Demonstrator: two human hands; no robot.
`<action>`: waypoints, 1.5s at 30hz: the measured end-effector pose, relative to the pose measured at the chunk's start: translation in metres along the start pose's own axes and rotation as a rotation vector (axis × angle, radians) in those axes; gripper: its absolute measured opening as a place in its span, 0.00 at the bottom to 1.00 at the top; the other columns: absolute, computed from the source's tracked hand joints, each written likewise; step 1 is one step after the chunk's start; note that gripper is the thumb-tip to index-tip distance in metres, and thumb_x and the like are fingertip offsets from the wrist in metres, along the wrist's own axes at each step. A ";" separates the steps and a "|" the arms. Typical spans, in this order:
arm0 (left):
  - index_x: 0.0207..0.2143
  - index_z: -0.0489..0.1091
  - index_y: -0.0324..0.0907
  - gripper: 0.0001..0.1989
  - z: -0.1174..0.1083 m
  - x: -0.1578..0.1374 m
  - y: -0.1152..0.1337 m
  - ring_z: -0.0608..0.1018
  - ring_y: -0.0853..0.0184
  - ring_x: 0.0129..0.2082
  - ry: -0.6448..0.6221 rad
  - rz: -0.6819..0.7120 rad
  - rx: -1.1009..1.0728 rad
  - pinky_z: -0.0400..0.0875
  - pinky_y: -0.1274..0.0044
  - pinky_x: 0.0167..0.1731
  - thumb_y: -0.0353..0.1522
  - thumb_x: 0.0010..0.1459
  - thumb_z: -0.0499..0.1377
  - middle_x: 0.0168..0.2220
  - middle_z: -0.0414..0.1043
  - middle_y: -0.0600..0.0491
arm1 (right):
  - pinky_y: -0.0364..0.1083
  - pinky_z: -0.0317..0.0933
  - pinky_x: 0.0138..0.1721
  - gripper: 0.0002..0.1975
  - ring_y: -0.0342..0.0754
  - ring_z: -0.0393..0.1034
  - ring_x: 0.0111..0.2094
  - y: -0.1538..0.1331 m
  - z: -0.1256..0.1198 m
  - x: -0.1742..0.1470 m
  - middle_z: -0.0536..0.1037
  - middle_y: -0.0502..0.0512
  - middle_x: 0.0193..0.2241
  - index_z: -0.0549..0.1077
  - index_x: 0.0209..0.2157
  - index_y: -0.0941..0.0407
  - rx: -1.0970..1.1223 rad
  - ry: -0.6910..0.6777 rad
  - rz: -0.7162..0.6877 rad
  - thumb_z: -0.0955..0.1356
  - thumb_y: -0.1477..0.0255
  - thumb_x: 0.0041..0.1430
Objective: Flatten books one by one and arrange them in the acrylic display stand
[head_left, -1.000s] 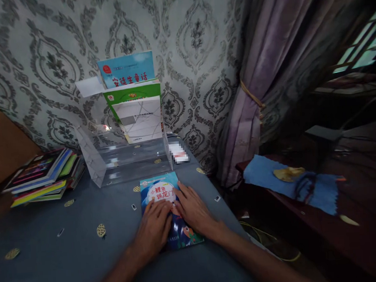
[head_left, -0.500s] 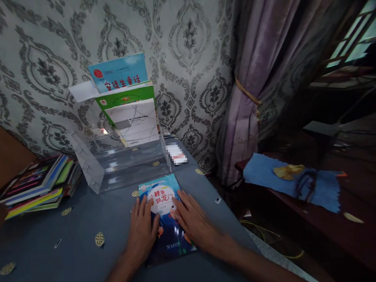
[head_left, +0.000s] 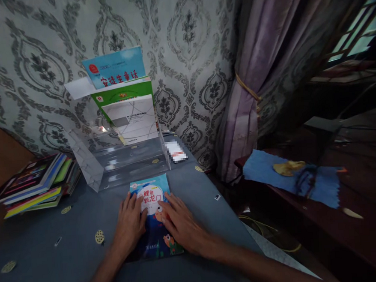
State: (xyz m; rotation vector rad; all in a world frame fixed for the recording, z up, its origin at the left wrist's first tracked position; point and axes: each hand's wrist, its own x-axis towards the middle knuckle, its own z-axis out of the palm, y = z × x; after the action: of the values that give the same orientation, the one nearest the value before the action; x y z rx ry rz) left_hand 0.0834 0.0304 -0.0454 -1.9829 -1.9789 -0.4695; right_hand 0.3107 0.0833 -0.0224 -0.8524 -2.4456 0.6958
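One dark-blue book (head_left: 152,231) is lying face up on the counter (head_left: 68,265), just in front of the clear rack (head_left: 89,167). We're resting our left hand (head_left: 130,220) palm down over its left edge, fingers fanned. We're laying our right hand (head_left: 182,223) over its right edge, same wide, flattish pose. White title disc (head_left: 152,199) is showing between the two. Rack is carrying a white booklet (head_left: 141,122) in front, with a green book (head_left: 129,92) behind it and a light-blue book (head_left: 118,66) rearmost, tops stepping up. We're seeing a book stack (head_left: 38,181) lying left of the rack and a pixelated white item (head_left: 176,151) sitting just right of it. Blue cloth (head_left: 261,170) is lying well apart, on a dark-red surface (head_left: 324,243) at right.
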 end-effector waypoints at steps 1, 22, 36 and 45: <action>0.55 0.68 0.42 0.17 -0.002 0.003 0.002 0.69 0.48 0.63 -0.008 0.006 0.003 0.68 0.52 0.58 0.34 0.67 0.51 0.56 0.73 0.42 | 0.61 0.52 0.68 0.23 0.59 0.52 0.70 0.000 0.001 0.001 0.58 0.66 0.69 0.65 0.64 0.56 0.052 0.009 0.015 0.59 0.68 0.71; 0.48 0.71 0.40 0.12 -0.039 0.069 0.060 0.78 0.56 0.48 -0.214 -0.074 -0.087 0.72 0.66 0.48 0.34 0.70 0.51 0.45 0.78 0.46 | 0.38 0.63 0.24 0.07 0.45 0.76 0.30 0.049 -0.020 0.102 0.80 0.54 0.29 0.75 0.35 0.55 1.107 0.192 0.619 0.72 0.67 0.56; 0.41 0.69 0.42 0.21 -0.046 0.068 0.057 0.78 0.56 0.45 -0.171 -0.223 -0.312 0.72 0.68 0.42 0.51 0.65 0.54 0.43 0.77 0.47 | 0.40 0.61 0.17 0.27 0.44 0.71 0.19 0.038 -0.005 0.077 0.73 0.43 0.20 0.72 0.48 0.56 1.210 -0.018 0.252 0.77 0.59 0.48; 0.39 0.69 0.42 0.12 -0.050 0.070 0.052 0.78 0.61 0.39 -0.187 -0.253 -0.429 0.70 0.70 0.41 0.42 0.65 0.54 0.38 0.77 0.49 | 0.44 0.71 0.32 0.26 0.45 0.74 0.33 0.041 -0.001 0.073 0.80 0.53 0.35 0.77 0.54 0.53 1.145 -0.004 0.203 0.74 0.62 0.53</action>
State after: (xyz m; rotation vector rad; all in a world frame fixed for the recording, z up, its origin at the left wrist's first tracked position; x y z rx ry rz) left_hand 0.1344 0.0714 0.0307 -2.0835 -2.4276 -0.8603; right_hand 0.2773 0.1597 -0.0276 -0.5751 -1.5055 1.8653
